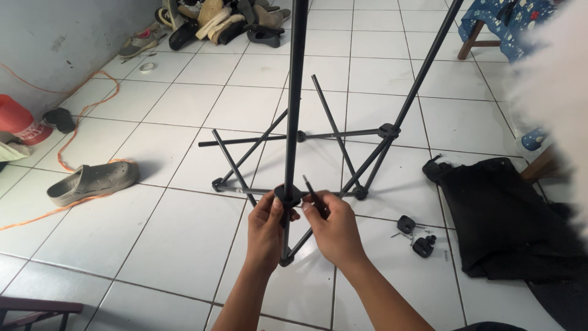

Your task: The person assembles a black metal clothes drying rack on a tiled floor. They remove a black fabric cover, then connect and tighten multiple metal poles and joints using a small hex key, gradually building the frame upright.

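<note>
A black tripod stand (293, 92) rises from the white tiled floor, its thin legs (331, 135) spread out behind its centre pole. My left hand (265, 230) grips the pole at the black collar (286, 196) near the base. My right hand (334, 227) holds a short black leg strut (313, 193) beside that collar, fingers pinched on it. A second black pole (422, 67) slants up to the right from a joint (388, 130).
Small black knobs with screws (413, 236) lie on the tiles right of my hands, next to a black cloth bag (508, 220). A grey clog (92, 182) and an orange cable (73, 138) lie left. Shoes (214, 24) are piled by the far wall.
</note>
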